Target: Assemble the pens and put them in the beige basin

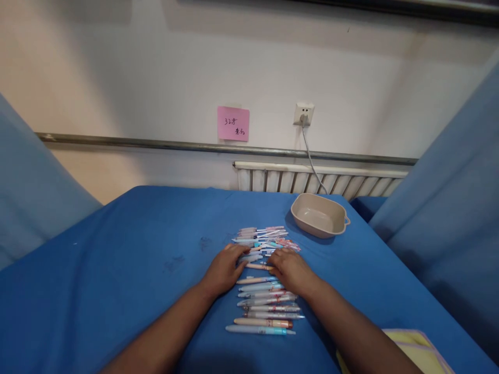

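Several slim pens (265, 301) lie sideways in a column on the blue sheet, in pale blue, peach, white and clear colours. My left hand (224, 269) is at the left ends of the pens in the upper middle of the column, fingers bent and thumb against them. Opposite it, my right hand (293, 271) curls over the right ends of the same pens. A peach pen (257, 266) spans the gap between my two hands. Beyond my fingers, more pens (267, 232) lie closer together, some overlapping. My fingers hide part of the pens they touch.
A beige plastic basin (317, 215) stands at the back right of the blue-covered bed (128, 249). A yellow item with a purple edge (415, 350) lies at the lower right. Blue curtains (448, 192) hang at both sides. A radiator (280, 179) runs along the wall.
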Action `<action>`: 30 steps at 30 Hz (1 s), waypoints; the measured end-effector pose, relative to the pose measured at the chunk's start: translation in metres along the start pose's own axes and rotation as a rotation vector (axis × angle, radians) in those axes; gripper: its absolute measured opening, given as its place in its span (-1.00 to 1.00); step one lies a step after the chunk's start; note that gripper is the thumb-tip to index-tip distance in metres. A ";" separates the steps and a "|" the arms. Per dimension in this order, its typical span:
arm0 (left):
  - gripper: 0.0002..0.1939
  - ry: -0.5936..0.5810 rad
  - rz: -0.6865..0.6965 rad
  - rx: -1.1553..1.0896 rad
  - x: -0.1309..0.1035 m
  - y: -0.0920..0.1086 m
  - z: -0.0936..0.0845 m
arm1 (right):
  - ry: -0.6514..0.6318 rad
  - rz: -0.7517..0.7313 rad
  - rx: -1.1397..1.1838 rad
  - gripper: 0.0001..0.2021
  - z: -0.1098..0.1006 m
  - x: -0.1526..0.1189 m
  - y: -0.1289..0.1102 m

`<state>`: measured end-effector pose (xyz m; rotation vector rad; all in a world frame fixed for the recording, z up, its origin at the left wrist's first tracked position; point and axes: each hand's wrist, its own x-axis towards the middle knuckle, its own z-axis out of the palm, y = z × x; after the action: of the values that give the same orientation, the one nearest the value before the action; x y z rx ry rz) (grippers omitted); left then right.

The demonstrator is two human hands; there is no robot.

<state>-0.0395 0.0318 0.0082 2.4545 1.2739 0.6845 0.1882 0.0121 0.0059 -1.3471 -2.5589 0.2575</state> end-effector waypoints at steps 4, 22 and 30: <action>-0.82 -0.078 0.098 0.011 0.000 0.011 -0.005 | -0.040 -0.013 -0.036 -0.81 -0.002 0.000 -0.004; -0.82 -0.075 0.128 0.010 0.000 0.024 -0.004 | 0.002 -0.013 0.114 -0.81 0.001 -0.001 -0.005; -0.69 -0.102 0.136 0.010 -0.001 0.022 -0.003 | 0.048 -0.068 0.228 -0.74 -0.001 -0.002 -0.006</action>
<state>-0.0259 0.0188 0.0208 2.5672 1.0834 0.5784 0.1853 0.0069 0.0082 -1.1673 -2.4434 0.4817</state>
